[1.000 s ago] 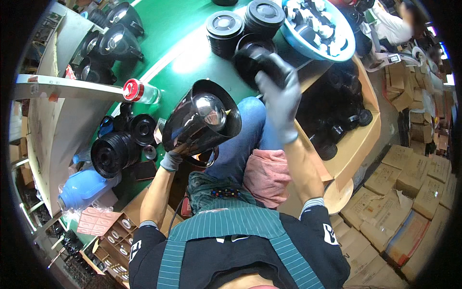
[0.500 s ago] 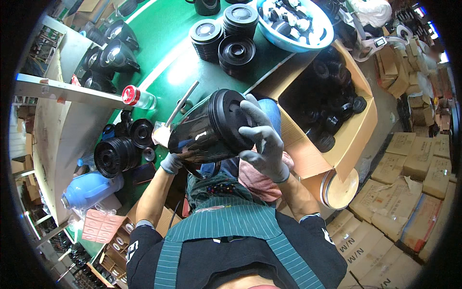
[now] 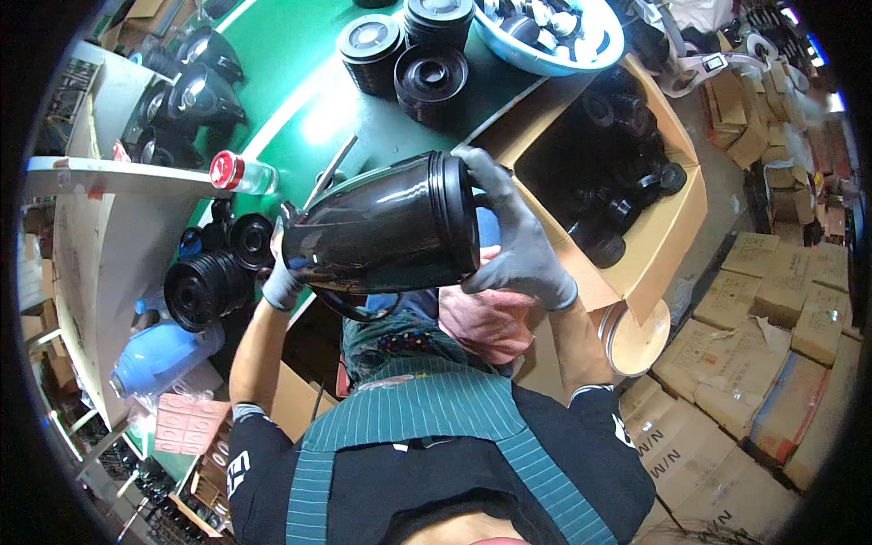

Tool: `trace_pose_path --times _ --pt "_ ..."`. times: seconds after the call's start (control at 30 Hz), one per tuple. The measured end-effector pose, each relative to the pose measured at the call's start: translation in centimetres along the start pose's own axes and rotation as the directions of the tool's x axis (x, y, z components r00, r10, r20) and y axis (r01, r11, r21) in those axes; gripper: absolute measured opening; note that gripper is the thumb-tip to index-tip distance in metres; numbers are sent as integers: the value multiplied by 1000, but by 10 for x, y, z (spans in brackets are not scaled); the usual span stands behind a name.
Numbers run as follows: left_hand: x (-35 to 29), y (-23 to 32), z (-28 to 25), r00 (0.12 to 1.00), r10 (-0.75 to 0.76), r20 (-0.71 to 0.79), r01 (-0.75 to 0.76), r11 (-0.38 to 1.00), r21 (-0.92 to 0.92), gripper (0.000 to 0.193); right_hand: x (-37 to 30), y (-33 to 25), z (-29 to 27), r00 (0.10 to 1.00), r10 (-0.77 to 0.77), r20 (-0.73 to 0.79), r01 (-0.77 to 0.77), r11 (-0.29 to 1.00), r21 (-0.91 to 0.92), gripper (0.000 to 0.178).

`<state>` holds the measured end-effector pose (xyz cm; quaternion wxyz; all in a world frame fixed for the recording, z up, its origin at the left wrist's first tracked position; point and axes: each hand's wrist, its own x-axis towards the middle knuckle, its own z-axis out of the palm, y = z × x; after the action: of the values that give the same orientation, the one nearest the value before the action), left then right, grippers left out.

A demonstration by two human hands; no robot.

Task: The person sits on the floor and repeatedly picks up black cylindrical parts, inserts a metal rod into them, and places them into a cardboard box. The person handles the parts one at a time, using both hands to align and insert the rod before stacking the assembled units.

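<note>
A large glossy black jug [image 3: 372, 222] with a side handle lies sideways in front of me, held between both hands. My left hand [image 3: 283, 283], in a grey glove, is closed round its left end, and most of the fingers are hidden behind it. At the ridged right end, my gloved right hand [image 3: 525, 243] grips the rim, fingers over the top and thumb below. The handle [image 3: 368, 313] hangs underneath. Behind the jug a thin metal rod [image 3: 334, 166] sticks up. A jar with a red lid [image 3: 243, 173] stands on the green table [image 3: 304, 86].
Stacked black lids [image 3: 371, 50] and a blue basin [image 3: 545, 56] of small parts stand at the far side. An open carton [image 3: 679, 213] of black parts is at the right. Black round parts [image 3: 204, 291] and a blue jug [image 3: 168, 356] are at the left.
The black jug has turned nearly level, its ridged end facing right. My right hand has shifted from the end's face to grip its rim. My left hand has moved left and up.
</note>
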<state>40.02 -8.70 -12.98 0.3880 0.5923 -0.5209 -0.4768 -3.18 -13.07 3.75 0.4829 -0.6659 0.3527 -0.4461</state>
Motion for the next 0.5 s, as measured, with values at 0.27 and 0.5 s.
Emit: trace_pose_path --times 0.27,0.5 --pt "1 85 7 958 -254 134 286 791 -540 96 -6 -1 -3 991 -36 130 44 998 -54 126" --pt "-11 159 17 963 269 -6 -269 962 -46 50 -1 -20 -2 984 -25 176 30 999 -23 132"
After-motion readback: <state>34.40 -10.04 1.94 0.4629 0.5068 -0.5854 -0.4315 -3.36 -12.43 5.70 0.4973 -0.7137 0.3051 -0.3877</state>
